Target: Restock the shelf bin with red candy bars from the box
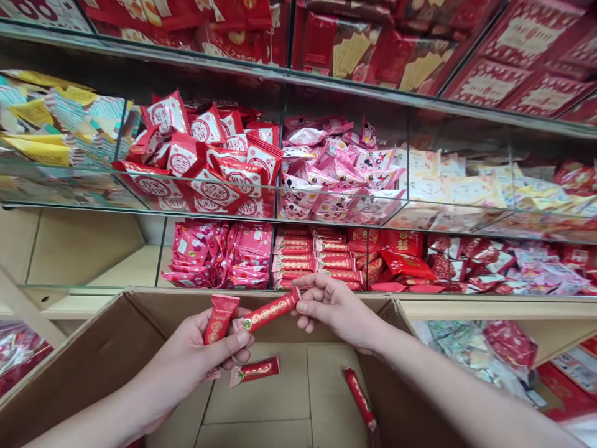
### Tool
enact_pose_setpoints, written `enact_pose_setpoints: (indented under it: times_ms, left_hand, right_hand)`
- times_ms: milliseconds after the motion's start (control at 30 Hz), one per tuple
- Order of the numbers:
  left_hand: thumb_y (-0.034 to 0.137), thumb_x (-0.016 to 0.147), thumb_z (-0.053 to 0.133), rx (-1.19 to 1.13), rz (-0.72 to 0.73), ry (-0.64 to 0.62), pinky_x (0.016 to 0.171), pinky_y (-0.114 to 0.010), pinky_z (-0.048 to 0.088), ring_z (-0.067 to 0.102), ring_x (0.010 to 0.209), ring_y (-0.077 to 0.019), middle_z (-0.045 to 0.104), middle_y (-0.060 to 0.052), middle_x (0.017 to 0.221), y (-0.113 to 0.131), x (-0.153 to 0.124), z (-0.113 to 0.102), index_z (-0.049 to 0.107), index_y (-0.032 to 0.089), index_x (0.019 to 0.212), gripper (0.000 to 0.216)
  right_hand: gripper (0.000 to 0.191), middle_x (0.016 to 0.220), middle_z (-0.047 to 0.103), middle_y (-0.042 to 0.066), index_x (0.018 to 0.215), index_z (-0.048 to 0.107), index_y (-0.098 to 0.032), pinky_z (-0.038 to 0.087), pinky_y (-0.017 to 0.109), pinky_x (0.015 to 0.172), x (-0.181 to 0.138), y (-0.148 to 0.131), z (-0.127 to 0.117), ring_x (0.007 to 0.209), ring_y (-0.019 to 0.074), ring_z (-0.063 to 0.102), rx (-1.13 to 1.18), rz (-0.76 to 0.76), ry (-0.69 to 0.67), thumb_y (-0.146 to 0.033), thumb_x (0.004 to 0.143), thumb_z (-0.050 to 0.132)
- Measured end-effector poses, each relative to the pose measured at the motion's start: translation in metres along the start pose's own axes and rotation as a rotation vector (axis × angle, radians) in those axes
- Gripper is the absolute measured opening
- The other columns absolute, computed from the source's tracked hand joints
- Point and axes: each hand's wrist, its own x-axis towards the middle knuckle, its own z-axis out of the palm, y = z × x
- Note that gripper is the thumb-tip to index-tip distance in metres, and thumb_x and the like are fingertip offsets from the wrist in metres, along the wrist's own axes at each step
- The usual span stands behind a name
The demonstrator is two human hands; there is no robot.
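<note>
My left hand is closed around a red wrapped snack bar that stands nearly upright. Its thumb also presses on the near end of a second red snack bar, which slants up to the right. My right hand pinches the far end of this second bar between thumb and fingers. Both hands hover over an open cardboard box. Down inside it lie one snack bar near the middle and another snack bar toward the right wall.
Behind the box, a glass-fronted shelf bin holds stacked red bars. Pink packets fill the bin to its left, and red packets sit to its right. Red-and-white packets crowd the shelf above. A clear bag of packets is at lower right.
</note>
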Motion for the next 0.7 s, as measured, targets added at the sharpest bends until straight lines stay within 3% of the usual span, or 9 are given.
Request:
enact_pose_setpoints:
  times_ms: [300, 533, 633, 700]
  left_hand:
    - [0.043, 0.066, 0.064, 0.062, 0.016, 0.0, 0.043, -0.014, 0.03, 0.044, 0.048, -0.0073, 0.061, 0.003, 0.057, 0.001, 0.002, -0.002, 0.052, 0.02, 0.092, 0.037]
    - [0.036, 0.066, 0.066, 0.029, 0.158, -0.004, 0.049, -0.015, 0.039, 0.049, 0.058, -0.009, 0.053, 0.005, 0.066, 0.002, 0.013, -0.016, 0.054, 0.023, 0.091, 0.031]
    - [0.035, 0.064, 0.068, 0.055, 0.225, 0.008, 0.048, -0.016, 0.039, 0.048, 0.055, -0.0089, 0.051, 0.005, 0.064, 0.003, 0.015, -0.015, 0.055, 0.021, 0.083, 0.027]
    - [0.035, 0.064, 0.067, 0.087, 0.249, 0.013, 0.048, -0.017, 0.039, 0.046, 0.054, -0.0088, 0.051, 0.005, 0.063, 0.004, 0.014, -0.013, 0.055, 0.02, 0.081, 0.026]
  right_hand:
    - [0.037, 0.064, 0.058, -0.003, 0.103, 0.042, -0.015, 0.044, 0.022, 0.05, 0.0, 0.004, -0.004, 0.051, 0.0074, 0.055, -0.095, 0.069, -0.055, -0.024, 0.071, 0.059]
    - [0.045, 0.062, 0.059, -0.003, 0.105, 0.039, -0.016, 0.044, 0.022, 0.051, -0.002, -0.005, -0.003, 0.049, 0.0069, 0.054, -0.013, 0.053, -0.148, -0.027, 0.069, 0.063]
    - [0.034, 0.063, 0.057, -0.003, 0.103, 0.041, -0.015, 0.045, 0.023, 0.053, -0.001, -0.002, -0.005, 0.05, 0.0067, 0.053, -0.103, 0.035, -0.152, -0.024, 0.074, 0.057]
    - [0.027, 0.066, 0.055, -0.002, 0.101, 0.045, -0.015, 0.045, 0.023, 0.055, -0.002, 0.0, -0.006, 0.054, 0.0076, 0.053, -0.287, -0.02, -0.125, -0.022, 0.076, 0.053]
